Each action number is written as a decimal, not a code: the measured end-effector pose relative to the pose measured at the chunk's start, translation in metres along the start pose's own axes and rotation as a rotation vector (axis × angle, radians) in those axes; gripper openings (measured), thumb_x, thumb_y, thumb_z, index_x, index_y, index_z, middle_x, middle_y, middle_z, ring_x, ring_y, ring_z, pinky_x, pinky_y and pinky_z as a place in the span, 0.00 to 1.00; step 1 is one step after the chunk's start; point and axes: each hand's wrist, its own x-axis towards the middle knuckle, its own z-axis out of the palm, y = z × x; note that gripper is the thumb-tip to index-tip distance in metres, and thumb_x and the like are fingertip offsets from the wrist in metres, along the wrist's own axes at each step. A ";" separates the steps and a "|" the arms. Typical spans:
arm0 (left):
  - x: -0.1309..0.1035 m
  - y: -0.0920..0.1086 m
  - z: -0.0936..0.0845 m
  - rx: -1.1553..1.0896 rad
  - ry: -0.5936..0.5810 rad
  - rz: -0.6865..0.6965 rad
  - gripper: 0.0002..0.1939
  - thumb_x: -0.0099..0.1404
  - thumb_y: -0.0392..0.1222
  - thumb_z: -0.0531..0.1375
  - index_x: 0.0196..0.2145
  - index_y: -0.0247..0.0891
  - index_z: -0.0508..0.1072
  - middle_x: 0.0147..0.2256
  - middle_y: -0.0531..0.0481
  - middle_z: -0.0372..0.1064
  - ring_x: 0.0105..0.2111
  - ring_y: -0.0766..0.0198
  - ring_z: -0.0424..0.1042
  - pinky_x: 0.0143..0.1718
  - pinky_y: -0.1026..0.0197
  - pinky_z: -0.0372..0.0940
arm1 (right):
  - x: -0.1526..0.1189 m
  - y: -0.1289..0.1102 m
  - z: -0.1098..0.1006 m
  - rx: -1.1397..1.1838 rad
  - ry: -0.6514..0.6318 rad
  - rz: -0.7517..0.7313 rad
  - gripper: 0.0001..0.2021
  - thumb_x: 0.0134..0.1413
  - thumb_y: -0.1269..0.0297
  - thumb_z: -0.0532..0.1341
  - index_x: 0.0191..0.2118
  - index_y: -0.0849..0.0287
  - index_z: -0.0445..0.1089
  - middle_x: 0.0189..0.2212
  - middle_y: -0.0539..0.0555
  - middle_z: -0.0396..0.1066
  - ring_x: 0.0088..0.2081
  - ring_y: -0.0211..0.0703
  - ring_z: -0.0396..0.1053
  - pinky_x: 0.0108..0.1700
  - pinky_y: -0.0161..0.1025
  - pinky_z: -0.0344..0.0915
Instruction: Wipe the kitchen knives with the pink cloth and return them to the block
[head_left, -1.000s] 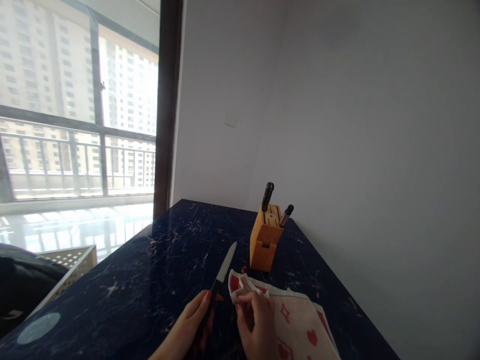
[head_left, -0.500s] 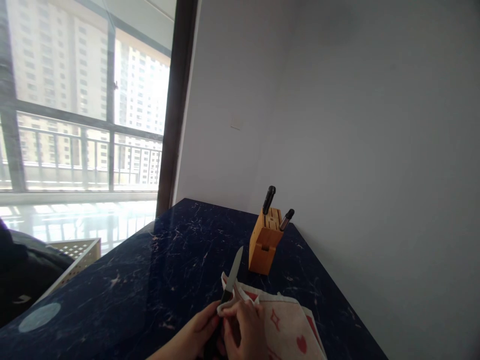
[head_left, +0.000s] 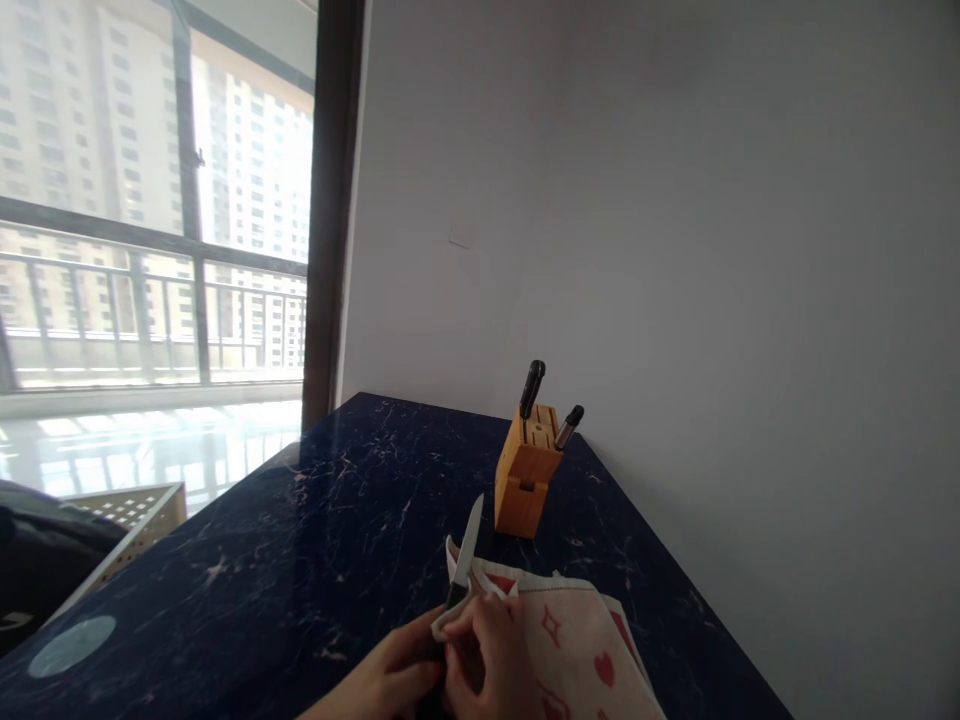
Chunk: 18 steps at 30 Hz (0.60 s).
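A kitchen knife [head_left: 469, 540] points up and away from me, its blade bare and its black handle mostly hidden by my hands. My left hand [head_left: 401, 665] is closed around that handle. With fingers pinched, my right hand [head_left: 491, 650] grips a fold of a white cloth [head_left: 570, 620] printed with red hearts and diamonds. The fold lies against the knife near the base of the blade, and the rest of the cloth spreads to the right over the table. Just beyond the blade stands a wooden knife block [head_left: 523, 480].
Two black-handled tools, a knife [head_left: 533, 388] and another handle [head_left: 570, 425], stick out of the block. The dark blue marbled table [head_left: 360, 500] meets a grey wall on the right. A perforated crate [head_left: 142, 530] and a black bag [head_left: 45, 550] lie beyond its left edge.
My view has turned slightly, so the window and the block sit a little further left. Both hands keep their hold, with the right fingers shifted slightly on the cloth by the blade.
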 end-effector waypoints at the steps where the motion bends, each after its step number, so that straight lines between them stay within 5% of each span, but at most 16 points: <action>1: 0.000 -0.001 -0.001 -0.031 -0.003 -0.041 0.25 0.55 0.47 0.58 0.51 0.43 0.65 0.39 0.48 0.72 0.37 0.55 0.70 0.37 0.55 0.65 | 0.001 -0.001 -0.002 -0.006 -0.009 -0.004 0.10 0.39 0.77 0.53 0.29 0.55 0.60 0.26 0.47 0.67 0.30 0.40 0.65 0.40 0.42 0.57; 6: 0.003 -0.009 -0.007 -0.245 0.010 -0.162 0.28 0.58 0.58 0.51 0.51 0.38 0.64 0.37 0.43 0.72 0.35 0.55 0.71 0.29 0.57 0.66 | 0.005 -0.001 -0.008 -0.058 -0.075 -0.043 0.09 0.46 0.76 0.54 0.33 0.54 0.62 0.28 0.46 0.69 0.31 0.39 0.67 0.37 0.38 0.57; 10: 0.003 -0.005 -0.005 -0.404 0.037 -0.196 0.34 0.60 0.65 0.41 0.49 0.37 0.66 0.33 0.45 0.72 0.32 0.58 0.71 0.29 0.59 0.65 | -0.001 0.001 0.005 -0.080 -0.102 -0.097 0.06 0.42 0.73 0.55 0.28 0.54 0.62 0.24 0.46 0.68 0.30 0.41 0.65 0.36 0.40 0.55; 14: 0.002 -0.001 -0.002 -0.492 0.102 -0.179 0.29 0.61 0.61 0.46 0.49 0.35 0.65 0.26 0.49 0.71 0.26 0.62 0.71 0.29 0.61 0.64 | -0.006 0.002 0.016 -0.145 -0.127 -0.214 0.03 0.36 0.70 0.55 0.22 0.56 0.58 0.22 0.47 0.66 0.28 0.42 0.63 0.35 0.41 0.54; 18: 0.000 -0.010 -0.005 -0.441 0.204 -0.189 0.30 0.59 0.52 0.57 0.54 0.37 0.56 0.31 0.48 0.73 0.30 0.60 0.73 0.32 0.57 0.66 | -0.008 0.002 0.016 -0.134 -0.080 -0.160 0.04 0.36 0.71 0.55 0.24 0.56 0.59 0.23 0.48 0.66 0.29 0.42 0.63 0.36 0.42 0.53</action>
